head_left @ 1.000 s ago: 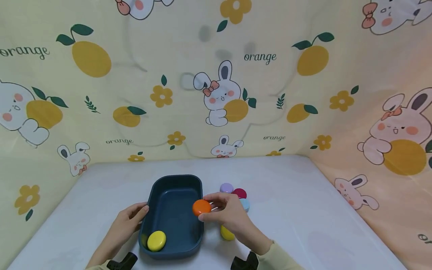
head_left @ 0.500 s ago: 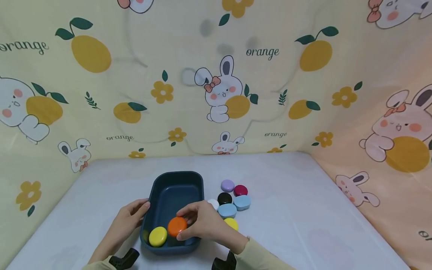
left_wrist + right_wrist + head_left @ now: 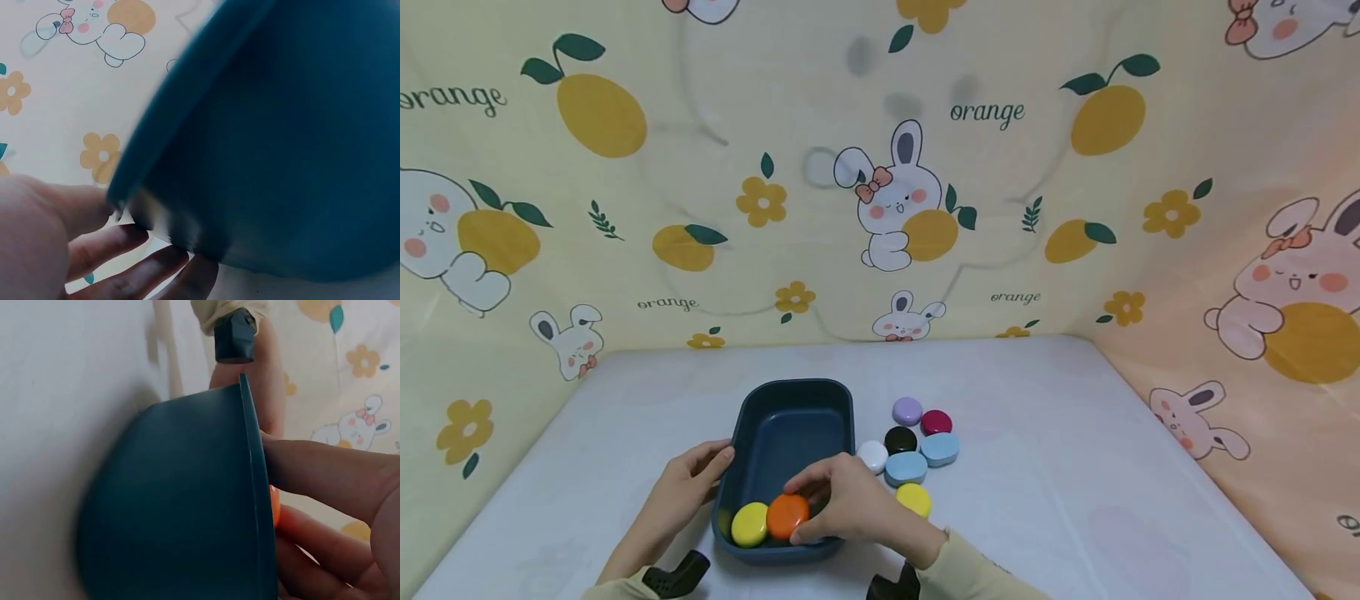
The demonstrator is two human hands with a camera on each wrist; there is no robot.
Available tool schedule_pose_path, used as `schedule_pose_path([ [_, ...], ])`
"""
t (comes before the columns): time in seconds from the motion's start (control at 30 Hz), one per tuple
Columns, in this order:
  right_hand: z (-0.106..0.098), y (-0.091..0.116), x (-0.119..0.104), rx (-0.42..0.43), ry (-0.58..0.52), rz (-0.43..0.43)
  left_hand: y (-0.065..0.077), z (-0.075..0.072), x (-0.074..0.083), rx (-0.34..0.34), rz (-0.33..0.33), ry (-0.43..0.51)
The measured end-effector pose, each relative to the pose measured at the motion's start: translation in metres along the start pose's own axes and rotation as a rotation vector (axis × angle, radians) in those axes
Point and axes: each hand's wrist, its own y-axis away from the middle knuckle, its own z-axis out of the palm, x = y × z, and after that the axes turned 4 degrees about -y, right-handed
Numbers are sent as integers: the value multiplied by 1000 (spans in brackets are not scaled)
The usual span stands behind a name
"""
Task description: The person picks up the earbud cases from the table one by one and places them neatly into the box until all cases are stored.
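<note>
In the head view, my right hand (image 3: 853,504) pinches a glossy orange disc (image 3: 787,517) between thumb and fingers, low inside the dark blue rectangular tub (image 3: 793,392) at its near end. A yellow disc (image 3: 750,524) lies in the tub just left of the orange one. My left hand (image 3: 688,479) rests against the tub's left side, thumb at the rim. The left wrist view shows its fingers (image 3: 128,284) fairly straight against the outer wall. From the right wrist, the tub wall (image 3: 181,500) hides most of the orange disc (image 3: 275,506).
Right of the tub, on the white table (image 3: 1037,467), lie a lilac disc (image 3: 907,411), a red one (image 3: 936,422), a black one (image 3: 901,440), a white one (image 3: 872,457), two light blue oval pieces (image 3: 906,469) and a yellow disc (image 3: 913,500). Patterned cloth (image 3: 820,250) surrounds the table.
My right hand has carried the orange disc from above the tub's right rim leftward and down, beside the yellow disc inside. The left hand has kept its place at the tub.
</note>
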Motion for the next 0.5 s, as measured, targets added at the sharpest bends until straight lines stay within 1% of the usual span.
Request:
schedule_pose_path([
  [0.13, -3, -1, -1, -62, 33, 3, 0, 0, 0, 2, 0, -1],
  [0.23, -7, -1, -2, -86, 17, 11, 0, 1, 0, 7, 4, -7],
  [0.33, -11, 0, -3, -77, -77, 18, 0, 1, 0, 11, 7, -5],
  [0.43, -14, 2, -3, -42, -180, 21, 0, 1, -1, 10, 9, 0],
  [0.5, -17, 3, -2, -10, -227, 18, 0, 1, -1, 8, 7, 2],
])
